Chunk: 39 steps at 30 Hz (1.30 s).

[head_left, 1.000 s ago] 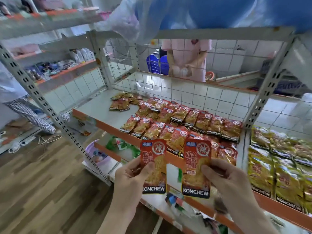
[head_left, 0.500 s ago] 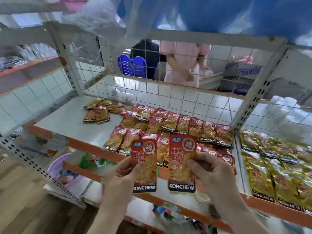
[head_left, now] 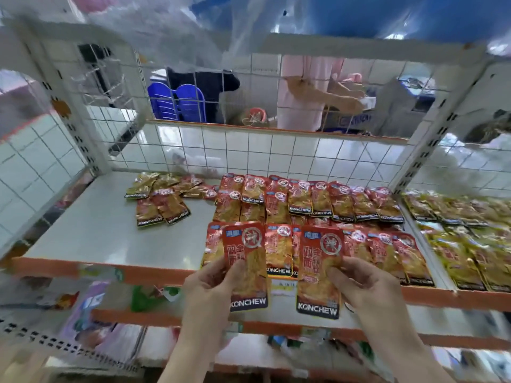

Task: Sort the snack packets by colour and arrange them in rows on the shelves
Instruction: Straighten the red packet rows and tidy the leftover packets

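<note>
Sorting partly done: one red Konchew packet [head_left: 248,268] is pinched in the left hand [head_left: 211,293], another [head_left: 320,275] in the right hand [head_left: 365,288], near the shelf [head_left: 105,230] edge; red rows [head_left: 318,200] are laid, a loose pile [head_left: 163,197] far left is unsorted.

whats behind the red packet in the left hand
Behind the red packet held by the left hand lies the front row of red packets on the shelf. One row packet peeks out at its left edge; the rest of that packet is covered.
</note>
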Each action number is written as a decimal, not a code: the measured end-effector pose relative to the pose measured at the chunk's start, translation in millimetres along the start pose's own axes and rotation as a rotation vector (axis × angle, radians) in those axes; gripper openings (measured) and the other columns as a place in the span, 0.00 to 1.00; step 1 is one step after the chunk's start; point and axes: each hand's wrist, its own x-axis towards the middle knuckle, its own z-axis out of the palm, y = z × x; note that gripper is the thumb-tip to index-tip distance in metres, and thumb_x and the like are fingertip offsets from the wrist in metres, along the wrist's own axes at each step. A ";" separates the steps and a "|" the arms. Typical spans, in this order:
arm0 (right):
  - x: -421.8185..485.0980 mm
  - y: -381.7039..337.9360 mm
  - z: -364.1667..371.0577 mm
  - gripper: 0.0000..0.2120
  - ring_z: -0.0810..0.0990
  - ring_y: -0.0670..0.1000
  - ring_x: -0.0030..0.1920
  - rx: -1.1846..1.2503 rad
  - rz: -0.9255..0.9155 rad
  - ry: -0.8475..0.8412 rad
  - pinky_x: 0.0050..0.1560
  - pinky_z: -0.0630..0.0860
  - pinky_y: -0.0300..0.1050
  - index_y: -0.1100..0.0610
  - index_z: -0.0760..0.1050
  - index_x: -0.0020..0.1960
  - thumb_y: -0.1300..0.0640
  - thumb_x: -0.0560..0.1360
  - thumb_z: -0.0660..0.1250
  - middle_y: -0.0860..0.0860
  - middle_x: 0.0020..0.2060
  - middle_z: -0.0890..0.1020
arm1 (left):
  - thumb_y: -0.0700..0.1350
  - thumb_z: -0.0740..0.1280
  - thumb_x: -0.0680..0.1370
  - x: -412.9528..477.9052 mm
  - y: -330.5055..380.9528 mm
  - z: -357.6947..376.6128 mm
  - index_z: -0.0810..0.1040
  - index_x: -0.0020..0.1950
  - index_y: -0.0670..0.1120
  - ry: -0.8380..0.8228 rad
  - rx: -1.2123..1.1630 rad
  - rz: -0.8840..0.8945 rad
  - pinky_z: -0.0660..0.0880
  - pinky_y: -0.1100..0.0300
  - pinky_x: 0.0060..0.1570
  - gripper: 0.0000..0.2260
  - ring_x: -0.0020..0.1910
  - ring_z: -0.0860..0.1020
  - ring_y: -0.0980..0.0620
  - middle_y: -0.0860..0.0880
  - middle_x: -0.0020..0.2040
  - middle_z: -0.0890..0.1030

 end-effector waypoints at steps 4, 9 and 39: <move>-1.3 0.0 3.4 0.09 0.83 0.39 0.37 -0.034 0.012 0.069 0.38 0.75 0.28 0.50 0.82 0.40 0.64 0.73 0.73 0.42 0.36 0.85 | 0.36 0.70 0.77 11.1 -1.7 0.6 0.84 0.48 0.45 -0.054 0.036 -0.041 0.82 0.52 0.35 0.06 0.39 0.86 0.41 0.44 0.42 0.87; 10.0 7.0 -6.2 0.08 0.84 0.43 0.38 -0.024 0.051 0.086 0.39 0.78 0.32 0.53 0.83 0.42 0.66 0.73 0.73 0.45 0.35 0.86 | 0.36 0.70 0.75 23.2 -8.1 12.1 0.84 0.47 0.47 -0.035 0.046 -0.037 0.81 0.56 0.33 0.07 0.39 0.86 0.45 0.47 0.41 0.87; 86.5 41.3 13.6 0.10 0.84 0.41 0.41 -0.214 0.116 -0.074 0.49 0.81 0.39 0.51 0.82 0.50 0.63 0.73 0.75 0.42 0.38 0.86 | 0.39 0.74 0.74 91.1 -23.6 22.6 0.77 0.55 0.48 0.007 0.314 0.012 0.83 0.43 0.44 0.12 0.43 0.85 0.42 0.46 0.41 0.86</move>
